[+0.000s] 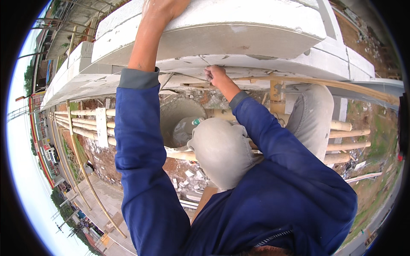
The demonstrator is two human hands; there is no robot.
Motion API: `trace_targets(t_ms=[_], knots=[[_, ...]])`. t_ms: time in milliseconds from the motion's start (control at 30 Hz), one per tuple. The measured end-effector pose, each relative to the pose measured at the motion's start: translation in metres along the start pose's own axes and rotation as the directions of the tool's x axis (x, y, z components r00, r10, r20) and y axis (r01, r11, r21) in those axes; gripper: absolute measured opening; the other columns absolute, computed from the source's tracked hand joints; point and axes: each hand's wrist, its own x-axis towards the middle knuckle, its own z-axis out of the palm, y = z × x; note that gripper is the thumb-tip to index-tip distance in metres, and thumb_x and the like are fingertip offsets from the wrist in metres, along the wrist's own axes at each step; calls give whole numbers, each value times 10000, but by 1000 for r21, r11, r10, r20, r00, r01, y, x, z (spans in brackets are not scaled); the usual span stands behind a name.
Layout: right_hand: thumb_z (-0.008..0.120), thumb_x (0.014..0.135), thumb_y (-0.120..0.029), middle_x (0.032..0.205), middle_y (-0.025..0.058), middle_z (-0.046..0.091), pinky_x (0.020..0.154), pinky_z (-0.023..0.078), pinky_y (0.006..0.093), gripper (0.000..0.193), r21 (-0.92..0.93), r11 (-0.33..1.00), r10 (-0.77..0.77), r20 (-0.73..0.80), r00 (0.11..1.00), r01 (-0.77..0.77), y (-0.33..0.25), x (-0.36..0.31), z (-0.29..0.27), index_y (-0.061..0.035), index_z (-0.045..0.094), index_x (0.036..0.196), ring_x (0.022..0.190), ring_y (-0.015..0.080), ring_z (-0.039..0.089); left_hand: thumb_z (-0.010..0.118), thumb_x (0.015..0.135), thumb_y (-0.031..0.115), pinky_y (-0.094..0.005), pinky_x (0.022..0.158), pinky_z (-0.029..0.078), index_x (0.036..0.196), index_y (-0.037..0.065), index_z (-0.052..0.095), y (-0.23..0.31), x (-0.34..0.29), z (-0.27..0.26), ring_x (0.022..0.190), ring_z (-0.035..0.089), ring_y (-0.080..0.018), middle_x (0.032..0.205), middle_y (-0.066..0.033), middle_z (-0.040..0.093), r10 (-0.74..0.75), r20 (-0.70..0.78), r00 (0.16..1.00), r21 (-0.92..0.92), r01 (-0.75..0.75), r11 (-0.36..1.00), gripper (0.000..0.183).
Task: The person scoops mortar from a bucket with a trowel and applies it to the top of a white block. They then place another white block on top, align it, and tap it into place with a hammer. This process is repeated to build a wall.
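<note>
My left hand (165, 9) rests on top of a large white block (239, 38) in the wall, its fingers cut off by the upper edge of the picture. Lower down, my right hand (215, 75) is closed close to the wall's near face, below that block. A thin dark rod or wire (188, 76) runs leftward from beside its fingers; whether they grip it I cannot tell. Between my forearms stands a round grey bucket (181, 109) smeared with mortar. Something small, green and white (197, 121), lies at its right side, partly hidden by my knee (220, 147).
More white blocks (358, 64) continue the wall on both sides. Bamboo poles (87, 123) form scaffolding around me, and a long wooden strip (324, 81) runs along the wall at right. Broken block pieces (192, 181) litter the ground far below. A street lies at far left.
</note>
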Motion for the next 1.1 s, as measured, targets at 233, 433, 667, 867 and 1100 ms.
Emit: trace_targets(t_ms=[233,433,667,867,1100], knots=[[794,916,-109,880,84,760,546,474,313,104,-25,988,-151,25,988,152,25,-47,2,-48,738,978,628,128,582,489,1083,459,-528,985,491,1141,-36,743,-1,-4,0,1114,669,-489,1156,-299,732,12,-34,999,-12,-12,1000,559],[777,861,-115,790,73,755,493,433,316,97,-330,929,-184,-27,983,165,79,-111,-58,-18,776,867,586,119,591,486,1087,464,-472,1020,481,1213,-33,742,19,-10,-4,1173,667,-448,1189,-289,734,-24,-6,1000,-45,23,999,574],[794,892,-201,730,61,725,528,449,296,207,-626,722,-311,89,946,296,35,-184,-128,5,783,902,563,117,561,488,1090,469,-471,1011,485,1197,-47,734,-3,-1,12,1172,669,-454,1206,-301,726,15,-27,1000,-47,-16,999,582],[707,961,-300,846,159,770,733,573,443,321,-808,443,-342,249,906,389,23,-105,-74,18,736,991,747,272,741,470,1100,456,-485,989,493,1168,-49,736,-3,1,0,1159,670,-477,1173,-304,728,13,37,999,-40,-11,999,575],[698,978,-290,877,170,774,754,573,464,275,-801,313,-227,459,859,510,73,29,36,-28,766,1025,801,282,750,472,1096,474,-502,983,490,1155,-68,733,-1,4,-1,1140,671,-498,1153,-335,719,10,14,1000,-38,-9,999,605]])
